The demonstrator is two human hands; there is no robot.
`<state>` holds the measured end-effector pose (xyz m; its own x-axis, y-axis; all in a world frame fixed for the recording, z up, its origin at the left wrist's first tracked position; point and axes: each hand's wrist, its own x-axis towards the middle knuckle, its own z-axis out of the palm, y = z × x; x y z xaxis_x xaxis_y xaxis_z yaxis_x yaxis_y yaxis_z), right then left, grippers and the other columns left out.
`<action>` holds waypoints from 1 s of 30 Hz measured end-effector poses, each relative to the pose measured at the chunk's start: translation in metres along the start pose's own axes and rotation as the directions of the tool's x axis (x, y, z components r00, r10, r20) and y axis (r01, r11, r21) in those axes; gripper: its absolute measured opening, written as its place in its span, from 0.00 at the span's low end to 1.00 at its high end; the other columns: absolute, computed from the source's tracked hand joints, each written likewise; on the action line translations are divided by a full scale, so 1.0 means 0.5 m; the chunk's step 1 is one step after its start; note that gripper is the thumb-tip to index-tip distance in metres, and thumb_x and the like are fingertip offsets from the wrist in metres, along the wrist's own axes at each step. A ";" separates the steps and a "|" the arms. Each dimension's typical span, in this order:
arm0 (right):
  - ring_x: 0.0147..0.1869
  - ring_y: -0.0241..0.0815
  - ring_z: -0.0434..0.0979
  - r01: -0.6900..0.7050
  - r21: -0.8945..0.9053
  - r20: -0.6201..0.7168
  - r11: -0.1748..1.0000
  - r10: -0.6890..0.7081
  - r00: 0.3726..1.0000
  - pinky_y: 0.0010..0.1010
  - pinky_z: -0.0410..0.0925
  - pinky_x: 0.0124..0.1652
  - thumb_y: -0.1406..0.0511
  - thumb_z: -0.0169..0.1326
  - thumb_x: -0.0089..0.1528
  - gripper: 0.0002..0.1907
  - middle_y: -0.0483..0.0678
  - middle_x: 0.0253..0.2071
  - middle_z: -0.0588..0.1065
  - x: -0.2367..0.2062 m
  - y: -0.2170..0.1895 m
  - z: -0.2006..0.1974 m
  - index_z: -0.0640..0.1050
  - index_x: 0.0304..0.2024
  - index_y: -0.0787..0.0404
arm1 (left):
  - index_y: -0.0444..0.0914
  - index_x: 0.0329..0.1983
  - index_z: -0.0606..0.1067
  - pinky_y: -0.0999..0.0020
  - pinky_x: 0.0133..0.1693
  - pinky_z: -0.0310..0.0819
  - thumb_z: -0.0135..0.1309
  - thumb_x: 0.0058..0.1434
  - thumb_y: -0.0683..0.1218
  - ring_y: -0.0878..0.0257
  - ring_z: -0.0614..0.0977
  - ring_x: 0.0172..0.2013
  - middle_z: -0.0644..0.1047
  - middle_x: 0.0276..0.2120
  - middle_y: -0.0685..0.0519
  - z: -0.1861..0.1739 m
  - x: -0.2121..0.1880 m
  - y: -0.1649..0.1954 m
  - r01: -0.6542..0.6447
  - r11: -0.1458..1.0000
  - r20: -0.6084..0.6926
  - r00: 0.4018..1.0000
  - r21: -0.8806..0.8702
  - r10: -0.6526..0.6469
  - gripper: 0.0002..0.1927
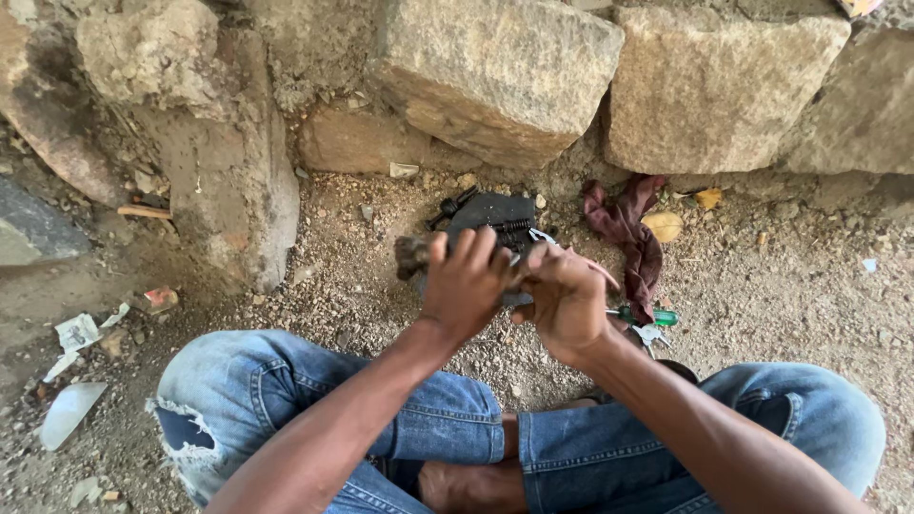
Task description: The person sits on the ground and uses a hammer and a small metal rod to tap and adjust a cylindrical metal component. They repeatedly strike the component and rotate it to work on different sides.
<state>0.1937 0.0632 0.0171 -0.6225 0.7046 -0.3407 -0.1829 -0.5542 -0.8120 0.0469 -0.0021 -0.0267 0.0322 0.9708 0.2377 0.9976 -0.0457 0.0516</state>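
Grime covers the short metal part (414,255) that both hands work on above the gravel, in front of the crossed legs in torn jeans (314,400). The left hand (465,284) wraps tightly round its middle, leaving a dirty, knobby end poking out to the left; the right hand (564,297) pinches closed at the other end, though what it grips is hidden. The part looks stiff, fairly heavy for its size and likely greasy, so a full-fist hold on the shaft seems safest. Behind lies a black mat (495,214) with bolts; a maroon rag (628,233) and a green-handled screwdriver (647,316) lie just right.
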 end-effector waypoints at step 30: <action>0.26 0.48 0.76 0.771 -0.531 0.816 0.352 -0.032 0.577 0.40 0.70 0.23 0.54 0.59 0.55 0.15 0.49 0.26 0.79 -0.001 0.031 -0.053 0.80 0.24 0.59 | 0.38 0.40 0.77 0.53 0.47 0.72 0.58 0.59 0.43 0.60 0.79 0.27 0.79 0.30 0.50 0.005 -0.004 -0.062 0.115 0.920 0.389 0.920 -0.374 0.044 0.07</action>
<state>0.2114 0.0662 -0.0078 -0.9744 0.0622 0.2163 -0.1404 0.5830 -0.8003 0.0162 -0.0018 -0.0310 0.0970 0.9829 -0.1565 0.8989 -0.0190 0.4378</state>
